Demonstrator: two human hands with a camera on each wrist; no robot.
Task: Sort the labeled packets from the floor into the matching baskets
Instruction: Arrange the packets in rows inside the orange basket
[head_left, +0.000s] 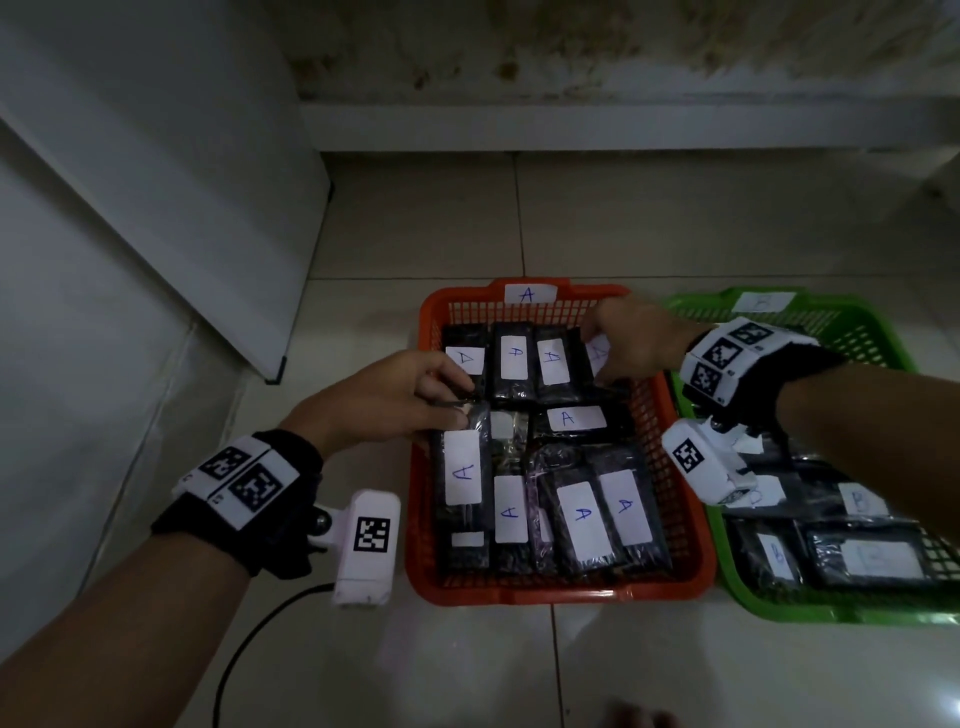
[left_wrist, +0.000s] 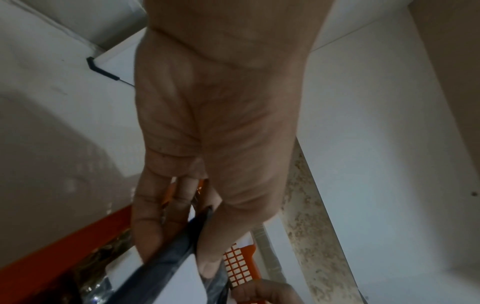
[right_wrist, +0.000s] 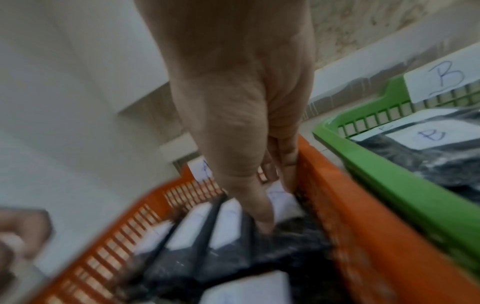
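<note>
both hands in orange basket

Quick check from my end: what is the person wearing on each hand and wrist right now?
Both hands, left hand and right hand, are bare, with no sleeves. Each wrist carries a black strap topped by white blocks printed with black square code markers, and a white camera pod with its own marker hangs below. A black cable trails from the left pod.
</note>
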